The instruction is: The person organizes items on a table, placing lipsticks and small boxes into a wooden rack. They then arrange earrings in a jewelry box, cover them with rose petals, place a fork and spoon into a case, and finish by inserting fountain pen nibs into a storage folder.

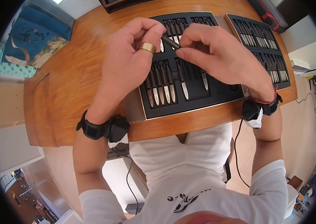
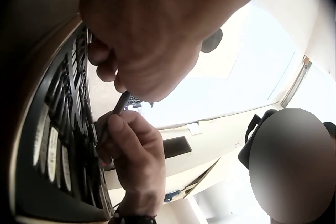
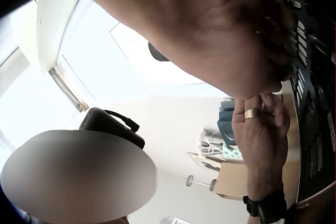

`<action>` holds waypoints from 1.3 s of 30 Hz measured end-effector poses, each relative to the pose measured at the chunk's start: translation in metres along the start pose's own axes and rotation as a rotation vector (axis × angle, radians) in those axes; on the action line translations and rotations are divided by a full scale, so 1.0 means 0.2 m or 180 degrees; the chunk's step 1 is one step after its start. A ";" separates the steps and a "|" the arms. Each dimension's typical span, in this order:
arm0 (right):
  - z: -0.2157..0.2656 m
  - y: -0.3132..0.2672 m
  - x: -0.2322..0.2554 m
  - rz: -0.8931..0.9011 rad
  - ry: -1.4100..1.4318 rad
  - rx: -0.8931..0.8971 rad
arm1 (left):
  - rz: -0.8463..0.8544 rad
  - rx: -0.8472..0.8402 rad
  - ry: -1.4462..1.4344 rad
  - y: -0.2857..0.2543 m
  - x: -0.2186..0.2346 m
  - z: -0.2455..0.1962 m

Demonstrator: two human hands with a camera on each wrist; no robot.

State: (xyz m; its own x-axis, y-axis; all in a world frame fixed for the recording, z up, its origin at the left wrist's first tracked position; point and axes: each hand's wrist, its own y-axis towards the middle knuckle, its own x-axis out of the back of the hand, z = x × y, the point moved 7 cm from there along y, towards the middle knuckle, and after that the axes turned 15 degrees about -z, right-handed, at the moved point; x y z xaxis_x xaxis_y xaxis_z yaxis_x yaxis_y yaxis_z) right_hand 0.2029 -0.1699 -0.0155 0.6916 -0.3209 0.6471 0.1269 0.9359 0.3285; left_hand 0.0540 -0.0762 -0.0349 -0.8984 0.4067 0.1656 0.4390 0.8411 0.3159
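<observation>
Above a black tray [image 1: 217, 91] of slotted dark pieces with pale tips, both hands hold one dark cylindrical piece [image 1: 170, 42]. The left hand [image 1: 130, 52], with a gold ring, pinches its upper-left end between thumb and fingers. At its lower-right end, the thumb and forefinger of the right hand [image 1: 221, 52] grip it. The same dark piece [image 2: 122, 103] spans between the two hands in the left wrist view. Pale-tipped pieces [image 1: 161, 84] lie in the tray below, in separate rows. In the right wrist view the held piece is mostly hidden behind the hands.
A second tray [image 1: 257, 49] with similar pieces lies to the right on the wooden table [image 1: 68, 97]. Behind it at the upper right is a dark case with a red strap [image 1: 270, 18]. A blue bag [image 1: 34, 33] stands at the upper left.
</observation>
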 end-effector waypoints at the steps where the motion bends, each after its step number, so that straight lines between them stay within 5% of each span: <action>1: -0.01 0.00 0.01 -0.0090 0.0139 0.0081 | 0.0025 0.0001 -0.0012 0.00 0.00 0.00; 3: 0.00 0.00 0.02 -0.0178 0.0277 0.0158 | 0.0012 -0.0034 -0.0002 0.00 0.01 0.00; 5: -0.03 0.00 0.01 -0.0123 0.0923 -0.0636 | 0.0002 -0.0074 0.0003 0.00 0.00 -0.01; 9: -0.06 0.01 0.03 -0.0074 0.0871 -0.0352 | 0.0078 -0.0111 0.0093 0.00 -0.01 0.01; 12: -0.07 0.00 0.03 0.0153 0.1123 -0.0755 | 0.0153 -0.0324 0.0279 -0.01 -0.02 0.03; 15: -0.06 -0.01 0.06 0.0010 0.1114 -0.0534 | 0.0219 -0.0488 0.0729 -0.03 -0.04 0.00; 17: -0.05 -0.04 0.05 0.0401 0.0839 -0.0557 | 0.0234 -0.0506 0.1046 -0.04 -0.04 0.01; 19: -0.03 -0.05 0.04 0.0550 0.0690 -0.0491 | 0.0333 -0.1323 0.1050 -0.05 -0.06 -0.05; 20: -0.02 -0.07 0.04 0.0692 0.0543 -0.0423 | 0.0335 -0.1321 0.1048 -0.06 -0.05 -0.06; 28: 0.00 -0.11 0.02 0.0504 0.0179 -0.0498 | 0.1084 -0.1885 0.1212 -0.12 -0.12 -0.08; 39: -0.03 -0.10 -0.06 0.0747 -0.0202 0.0089 | 0.1549 -0.1850 0.1476 -0.16 -0.14 -0.06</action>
State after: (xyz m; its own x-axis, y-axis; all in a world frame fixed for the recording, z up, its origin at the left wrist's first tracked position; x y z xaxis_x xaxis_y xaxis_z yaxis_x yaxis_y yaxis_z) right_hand 0.1974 -0.1844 -0.0340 0.6537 -0.1044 0.7495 -0.0523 0.9818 0.1824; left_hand 0.0654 -0.1181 -0.0391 -0.5714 0.3806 0.7270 0.8205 0.2474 0.5154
